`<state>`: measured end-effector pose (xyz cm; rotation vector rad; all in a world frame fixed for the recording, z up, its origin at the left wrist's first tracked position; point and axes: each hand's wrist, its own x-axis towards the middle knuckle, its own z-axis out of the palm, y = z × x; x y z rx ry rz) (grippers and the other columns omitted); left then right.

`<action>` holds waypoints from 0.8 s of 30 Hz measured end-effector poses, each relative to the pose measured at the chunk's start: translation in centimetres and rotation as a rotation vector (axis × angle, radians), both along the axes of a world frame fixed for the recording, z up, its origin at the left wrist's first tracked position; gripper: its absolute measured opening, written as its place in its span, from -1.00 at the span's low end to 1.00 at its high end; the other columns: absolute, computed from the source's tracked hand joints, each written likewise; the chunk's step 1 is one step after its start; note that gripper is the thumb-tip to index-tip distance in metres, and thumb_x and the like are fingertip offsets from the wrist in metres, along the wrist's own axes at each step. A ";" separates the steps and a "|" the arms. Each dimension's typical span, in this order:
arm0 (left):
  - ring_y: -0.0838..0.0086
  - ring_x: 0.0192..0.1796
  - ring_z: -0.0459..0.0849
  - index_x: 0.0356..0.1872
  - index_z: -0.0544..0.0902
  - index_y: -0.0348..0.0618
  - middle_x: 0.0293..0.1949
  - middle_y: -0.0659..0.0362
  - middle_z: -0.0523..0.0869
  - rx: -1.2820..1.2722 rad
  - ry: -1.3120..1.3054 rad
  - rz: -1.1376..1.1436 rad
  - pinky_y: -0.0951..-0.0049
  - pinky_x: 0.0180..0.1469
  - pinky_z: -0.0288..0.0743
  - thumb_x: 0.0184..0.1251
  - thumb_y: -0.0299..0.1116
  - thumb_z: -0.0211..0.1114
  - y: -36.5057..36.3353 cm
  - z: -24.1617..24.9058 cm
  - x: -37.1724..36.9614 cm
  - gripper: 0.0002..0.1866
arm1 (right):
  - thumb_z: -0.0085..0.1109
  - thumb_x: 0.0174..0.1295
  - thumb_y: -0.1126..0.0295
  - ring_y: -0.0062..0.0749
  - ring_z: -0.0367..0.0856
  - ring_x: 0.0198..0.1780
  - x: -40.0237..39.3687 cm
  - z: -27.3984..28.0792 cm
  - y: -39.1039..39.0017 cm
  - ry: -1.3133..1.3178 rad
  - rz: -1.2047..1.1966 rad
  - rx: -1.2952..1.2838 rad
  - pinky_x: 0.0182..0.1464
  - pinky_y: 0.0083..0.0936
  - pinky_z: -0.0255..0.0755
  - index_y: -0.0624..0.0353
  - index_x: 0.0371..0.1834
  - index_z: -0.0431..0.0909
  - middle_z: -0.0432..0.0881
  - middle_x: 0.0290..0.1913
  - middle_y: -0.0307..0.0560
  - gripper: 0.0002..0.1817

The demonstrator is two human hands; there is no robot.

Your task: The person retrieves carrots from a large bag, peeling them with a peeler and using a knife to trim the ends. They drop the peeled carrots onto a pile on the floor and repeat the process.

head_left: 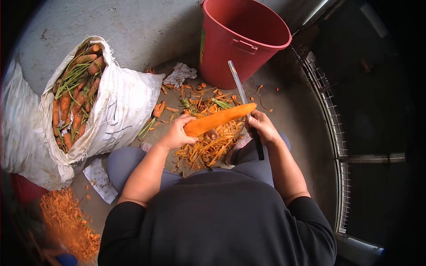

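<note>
My left hand [178, 132] is wrapped round the thick end of a large peeled carrot [219, 119], its smooth orange side showing. The carrot's narrow tip reaches across to my right hand [263, 127], which is closed on a knife [238, 83]. Its long blade points up and away, and the black handle sticks out below my fist. Near the tip, the carrot overlaps the lower blade. Below, between my feet, lies a heap of carrot peelings [212, 148] with green stem bits and cut ends.
A white sack [126, 99] of unpeeled carrots [79, 104] lies open at left. A red bucket [242, 48] stands ahead by the wall. Another pile of peelings [71, 221] is at lower left, and a metal mesh frame [326, 102] runs along the right.
</note>
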<state>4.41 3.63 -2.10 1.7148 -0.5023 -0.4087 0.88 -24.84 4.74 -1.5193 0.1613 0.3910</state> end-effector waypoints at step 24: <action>0.53 -0.12 0.46 -0.12 0.50 -0.42 -0.18 0.19 0.44 0.035 0.038 0.000 0.59 -0.03 0.36 -0.31 -0.62 0.41 0.1 -1.5 1.2 -0.46 | -0.05 0.20 -0.16 -0.61 0.17 -0.82 2.0 -2.6 0.5 -0.006 -0.046 -0.105 -0.76 -0.67 0.07 0.16 -0.63 0.31 0.25 -0.80 -0.24 -0.44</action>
